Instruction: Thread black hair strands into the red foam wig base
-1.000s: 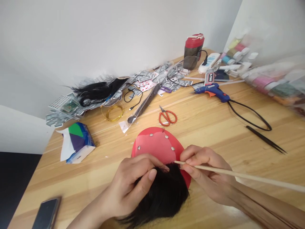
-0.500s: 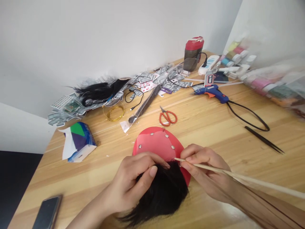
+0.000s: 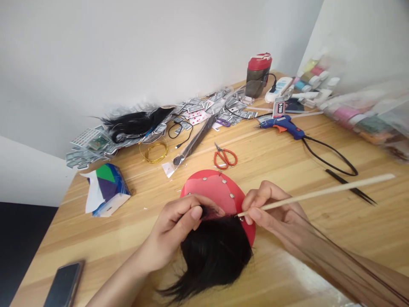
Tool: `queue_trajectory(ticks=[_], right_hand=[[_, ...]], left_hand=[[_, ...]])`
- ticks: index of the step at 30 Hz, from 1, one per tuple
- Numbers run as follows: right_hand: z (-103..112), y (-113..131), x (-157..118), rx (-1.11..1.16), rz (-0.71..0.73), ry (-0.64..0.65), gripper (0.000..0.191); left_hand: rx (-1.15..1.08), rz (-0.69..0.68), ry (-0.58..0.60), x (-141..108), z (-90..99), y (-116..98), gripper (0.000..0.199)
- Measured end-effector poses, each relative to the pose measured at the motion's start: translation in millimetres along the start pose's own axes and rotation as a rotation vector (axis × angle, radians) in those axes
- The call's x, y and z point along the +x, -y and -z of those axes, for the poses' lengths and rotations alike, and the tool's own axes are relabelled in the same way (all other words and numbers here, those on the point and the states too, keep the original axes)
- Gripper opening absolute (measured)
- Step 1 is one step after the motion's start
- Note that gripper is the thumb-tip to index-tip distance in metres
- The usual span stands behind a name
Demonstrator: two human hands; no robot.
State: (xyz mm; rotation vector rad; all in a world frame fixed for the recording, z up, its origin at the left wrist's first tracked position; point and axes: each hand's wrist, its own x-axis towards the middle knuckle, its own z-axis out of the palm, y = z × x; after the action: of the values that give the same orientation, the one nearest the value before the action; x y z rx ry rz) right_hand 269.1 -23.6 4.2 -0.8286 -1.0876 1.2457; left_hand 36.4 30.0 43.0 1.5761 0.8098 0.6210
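Observation:
A red mask-like form (image 3: 209, 186) with silvery studs lies on the table in front of me. Black hair (image 3: 217, 251) spreads over its near part and onto the wood. My left hand (image 3: 179, 224) pinches a thin lock of dark hair between thumb and fingers, just above the form. In my right hand (image 3: 271, 209) is a pale wooden stick (image 3: 326, 190), held near its lower end. The stick's tip meets the upper edge of the hair, near the lock's root. Part of the form is hidden under the hair and my hands.
Red-handled scissors (image 3: 225, 157) lie beyond the form. A blue glue gun (image 3: 283, 125) with a black cord and black tweezers (image 3: 351, 187) are at right. To the left are a tissue pack (image 3: 110, 187) and a phone (image 3: 64, 283). Cards (image 3: 198, 111) pile along the wall.
My left hand has drawn a lock of hair up and back from the form. The wooden stick has swung, its far end now higher, its tip slightly lower and to the right.

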Motion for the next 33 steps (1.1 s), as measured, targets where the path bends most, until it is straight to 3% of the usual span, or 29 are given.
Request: queue_trajectory(ticks=[6,12,24,33], right_hand=[[0.5,-2.0,-1.9,0.032,-0.076,0.015,0.029],[-6.5,-10.3,-3.7,-0.004,0.058,-0.075,0.022],[-7.8,-5.8,-3.9,-0.156,0.129,-0.058,0.022],[-8.0,-3.8,1.1,-0.048,-0.004,-0.049,0.031]], left_hand=[[-0.166,0.096,-0.105,5.0,0.6,6.3,0.051],[-0.209,0.123,-0.148,6.5,0.4,5.5,0.054],[-0.244,0.12,-0.154,6.7,-0.5,6.7,0.054],[-0.234,0.116,-0.088,4.0,1.2,8.2,0.048]])
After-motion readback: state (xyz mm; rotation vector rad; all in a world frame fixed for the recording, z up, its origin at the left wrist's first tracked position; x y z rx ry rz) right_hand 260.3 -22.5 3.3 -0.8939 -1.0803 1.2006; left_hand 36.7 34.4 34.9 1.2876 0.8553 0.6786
